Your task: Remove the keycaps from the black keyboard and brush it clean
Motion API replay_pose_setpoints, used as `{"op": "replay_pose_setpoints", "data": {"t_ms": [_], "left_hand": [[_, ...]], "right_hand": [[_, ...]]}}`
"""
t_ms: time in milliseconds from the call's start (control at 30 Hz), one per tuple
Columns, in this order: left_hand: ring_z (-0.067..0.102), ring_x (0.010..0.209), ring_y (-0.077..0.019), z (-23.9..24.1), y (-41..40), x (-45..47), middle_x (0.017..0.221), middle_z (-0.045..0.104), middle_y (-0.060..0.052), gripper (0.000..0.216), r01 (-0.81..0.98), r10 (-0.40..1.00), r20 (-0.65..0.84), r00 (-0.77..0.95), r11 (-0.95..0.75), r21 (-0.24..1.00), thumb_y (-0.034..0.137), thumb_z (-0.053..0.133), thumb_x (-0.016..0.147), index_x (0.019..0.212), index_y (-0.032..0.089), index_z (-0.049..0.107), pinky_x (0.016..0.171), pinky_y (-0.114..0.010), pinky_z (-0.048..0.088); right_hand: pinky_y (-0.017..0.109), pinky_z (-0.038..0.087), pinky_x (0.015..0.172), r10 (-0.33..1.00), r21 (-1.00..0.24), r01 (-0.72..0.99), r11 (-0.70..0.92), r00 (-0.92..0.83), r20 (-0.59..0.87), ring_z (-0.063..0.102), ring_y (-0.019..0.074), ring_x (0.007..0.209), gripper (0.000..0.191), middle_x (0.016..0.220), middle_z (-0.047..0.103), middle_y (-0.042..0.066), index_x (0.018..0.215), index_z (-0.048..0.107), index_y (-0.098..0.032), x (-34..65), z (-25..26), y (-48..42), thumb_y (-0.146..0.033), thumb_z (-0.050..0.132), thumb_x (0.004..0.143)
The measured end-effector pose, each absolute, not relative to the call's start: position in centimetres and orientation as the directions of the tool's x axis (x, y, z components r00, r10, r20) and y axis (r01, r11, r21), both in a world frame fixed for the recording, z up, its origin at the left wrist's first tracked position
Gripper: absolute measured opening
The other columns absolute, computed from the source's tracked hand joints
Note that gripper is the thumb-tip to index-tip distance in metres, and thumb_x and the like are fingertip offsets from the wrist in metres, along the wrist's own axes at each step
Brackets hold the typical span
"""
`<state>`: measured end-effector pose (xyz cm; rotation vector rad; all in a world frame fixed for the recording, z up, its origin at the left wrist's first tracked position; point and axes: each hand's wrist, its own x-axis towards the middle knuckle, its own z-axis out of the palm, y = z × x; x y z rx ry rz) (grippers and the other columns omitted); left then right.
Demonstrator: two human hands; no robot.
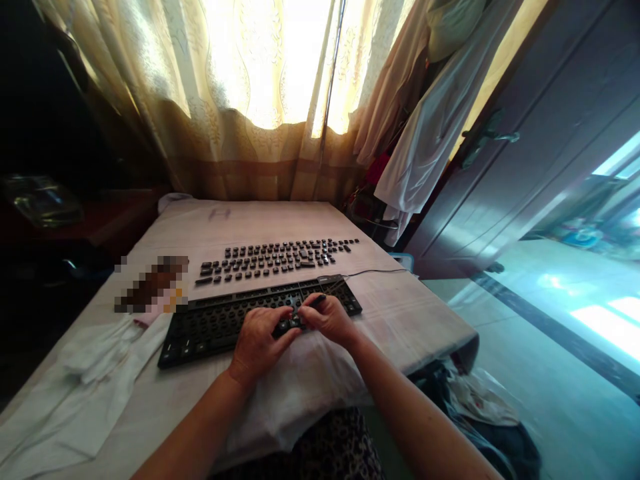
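Note:
A black keyboard (pixel 213 328) lies at a slant on the cloth-covered table, most of its key places bare and a few keycaps in its front row. My left hand (pixel 257 343) rests on its front part, fingers curled over it and thumb near the front edge. Just to the right, my right hand (pixel 330 321) is closed round a slim black-handled tool (pixel 318 301), whose tip I cannot make out. The fingertips of both hands come close together over the keys. Behind the keyboard, loose black keycaps (pixel 280 256) lie in several rows.
A cable (pixel 377 271) runs right from the keyboard across the table (pixel 400 313). White cloth (pixel 95 380) and a blurred-out brown item (pixel 155 283) lie at left. Curtains (pixel 250 153) hang behind; clothes (pixel 425 153) and a door (pixel 520 133) are at right.

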<state>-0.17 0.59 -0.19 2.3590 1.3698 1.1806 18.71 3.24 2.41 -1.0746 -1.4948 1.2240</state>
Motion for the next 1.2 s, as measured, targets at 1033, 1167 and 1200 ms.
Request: {"op": "replay_pose_setpoints", "data": {"t_ms": [1033,1167,1200], "left_hand": [[0.078,0.092,-0.0261,0.4,1.4,-0.7,0.099,0.082,-0.007,0.035,0.17,0.97,0.243,-0.005,-0.238,0.956,0.044,0.069,0.078,0.101,0.02,0.079,0.085,-0.036,0.063],[0.079,0.089,-0.0272,1.2,1.6,-1.1,0.095,0.082,-0.006,0.033,0.107,0.978,0.207,0.018,-0.208,0.972,0.045,0.072,0.076,0.097,0.021,0.081,0.08,-0.035,0.065],[0.079,0.088,-0.0275,1.3,1.6,-1.2,0.094,0.082,-0.006,0.033,0.097,0.98,0.199,0.023,-0.2,0.975,0.045,0.073,0.076,0.096,0.021,0.081,0.079,-0.035,0.065]], "right_hand": [[0.034,0.056,0.089,0.675,-0.329,0.625,0.708,-0.465,0.572,0.07,0.0225,0.099,0.031,0.108,0.078,0.009,0.124,0.072,-0.023,19.4,3.0,3.5,-0.021,0.062,0.095],[0.03,0.057,0.082,0.604,-0.28,0.573,0.771,-0.515,0.609,0.073,0.0209,0.089,0.025,0.103,0.08,0.007,0.118,0.073,-0.023,17.6,3.2,3.1,-0.028,0.064,0.096],[0.03,0.057,0.082,0.606,-0.283,0.573,0.769,-0.513,0.608,0.073,0.0209,0.088,0.023,0.101,0.08,0.006,0.116,0.074,-0.023,17.2,3.2,3.1,-0.028,0.064,0.096]]}}
